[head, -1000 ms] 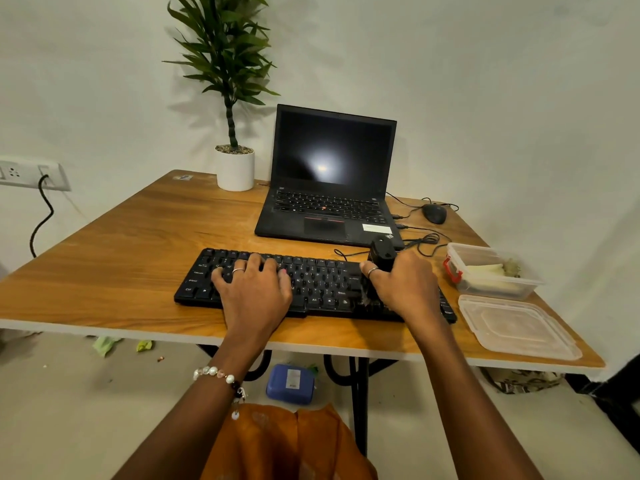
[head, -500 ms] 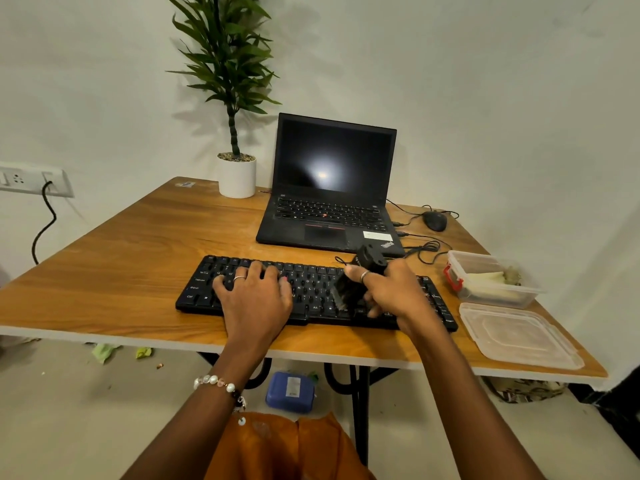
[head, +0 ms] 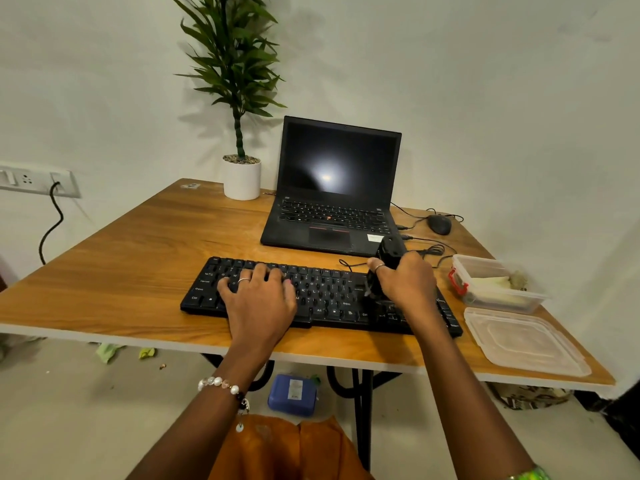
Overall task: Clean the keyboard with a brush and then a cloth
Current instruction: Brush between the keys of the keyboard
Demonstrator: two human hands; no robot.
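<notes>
A black keyboard (head: 325,299) lies across the near part of the wooden table (head: 131,258). My left hand (head: 259,299) rests flat on its left-middle keys, fingers spread, holding nothing. My right hand (head: 405,285) grips a black brush (head: 389,254) by its thick handle, with the bristle end down on the keys at the keyboard's right part. A cloth lies inside the clear container (head: 498,289) at the right; only pale folds of it show.
An open black laptop (head: 332,188) stands behind the keyboard, with a mouse (head: 439,224) and cables to its right. A potted plant (head: 241,178) is at the back. The container's lid (head: 523,341) lies near the right front edge.
My right hand swept the brush left over the keys, then back to the right part of the keyboard. My left hand stayed in place. The head camera shifted slightly.
</notes>
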